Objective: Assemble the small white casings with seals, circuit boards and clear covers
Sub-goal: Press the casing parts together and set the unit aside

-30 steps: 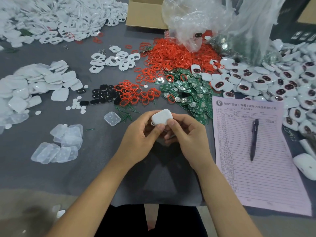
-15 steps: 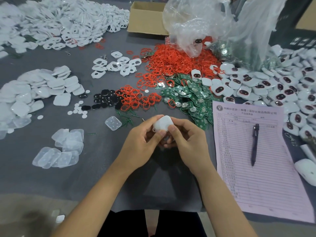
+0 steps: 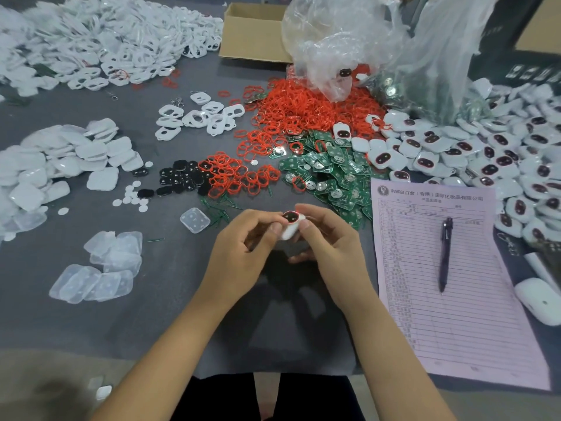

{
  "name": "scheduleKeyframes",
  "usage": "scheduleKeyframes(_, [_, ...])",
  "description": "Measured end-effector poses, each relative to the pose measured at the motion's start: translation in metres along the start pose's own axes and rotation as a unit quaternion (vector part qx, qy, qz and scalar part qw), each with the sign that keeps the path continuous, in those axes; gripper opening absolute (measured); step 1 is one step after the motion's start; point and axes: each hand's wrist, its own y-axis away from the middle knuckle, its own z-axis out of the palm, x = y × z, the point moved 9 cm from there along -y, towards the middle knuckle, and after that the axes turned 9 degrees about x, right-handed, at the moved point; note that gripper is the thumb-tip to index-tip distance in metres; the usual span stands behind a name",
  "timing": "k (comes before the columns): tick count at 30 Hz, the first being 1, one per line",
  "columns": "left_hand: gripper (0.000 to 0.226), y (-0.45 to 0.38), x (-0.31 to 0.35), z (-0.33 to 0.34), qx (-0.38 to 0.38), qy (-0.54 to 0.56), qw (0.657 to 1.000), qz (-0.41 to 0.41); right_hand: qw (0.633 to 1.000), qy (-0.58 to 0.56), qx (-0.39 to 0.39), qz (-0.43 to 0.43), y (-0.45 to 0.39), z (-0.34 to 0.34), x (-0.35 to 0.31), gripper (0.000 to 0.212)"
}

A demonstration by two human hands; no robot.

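A small white casing (image 3: 290,226) sits between both hands above the grey table (image 3: 151,299), its dark oval window with a red rim turned up towards the camera. The left hand (image 3: 243,253) pinches its left edge with thumb and fingertips; the right hand (image 3: 329,238) grips its right edge the same way, fingers curled over the top.

Just left of the grip lies a single clear cover (image 3: 194,220), with a few thin green pins (image 3: 218,208) scattered between them. Beyond the grip, a small cluster of red seals (image 3: 239,176) lies beside some black pads (image 3: 179,177); a much bigger heap of red seals (image 3: 303,110) spreads further back. Green circuit boards (image 3: 331,174) are piled beyond and right of the grip.

To the right lies a pink form (image 3: 455,284) with a pen (image 3: 444,253) on it, and past it a mass of finished casings (image 3: 485,153). Far left are a stack of clear covers (image 3: 100,268) and white casing halves (image 3: 60,159).

At the back, a cardboard box (image 3: 252,41) stands open, its contents hidden. Beside it, a crumpled clear plastic bag (image 3: 349,41) holds at least one casing with a dark window.
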Motion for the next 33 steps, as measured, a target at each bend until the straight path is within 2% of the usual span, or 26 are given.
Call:
scheduleKeyframes(3, [0.029, 0.001, -0.011, 0.002, -0.009, 0.061, 0.995, -0.073, 0.999, 0.028, -0.026, -0.024, 0.002, 0.005, -0.003, 0.024])
scheduleKeyframes(5, [0.039, 0.001, -0.012, 0.002, -0.011, 0.049, 0.996, -0.074, 0.999, 0.036, -0.024, -0.033, 0.002, 0.004, -0.003, 0.025])
scheduleKeyframes(9, [0.028, 0.0, -0.007, 0.006, -0.039, -0.016, 0.999, -0.034, 0.998, 0.042, -0.015, -0.038, 0.001, 0.003, -0.002, 0.024])
scheduleKeyframes(19, [0.02, 0.003, -0.009, 0.003, -0.033, 0.009, 0.997, -0.065, 0.996, 0.063, -0.026, -0.051, 0.001, 0.004, -0.001, 0.019])
scheduleKeyframes(23, [0.022, 0.001, -0.01, 0.001, -0.021, 0.024, 0.996, -0.083, 0.996, 0.055, -0.037, -0.051, 0.001, 0.006, -0.001, 0.022])
scheduleKeyframes(27, [0.012, -0.001, -0.018, -0.002, -0.007, 0.04, 0.993, -0.108, 0.996, 0.055, -0.045, -0.055, 0.002, 0.009, 0.002, 0.022])
scheduleKeyframes(33, [0.016, -0.003, -0.017, -0.003, -0.004, 0.126, 0.985, -0.121, 0.991, 0.106, -0.033, -0.069, -0.001, 0.008, 0.002, 0.017])
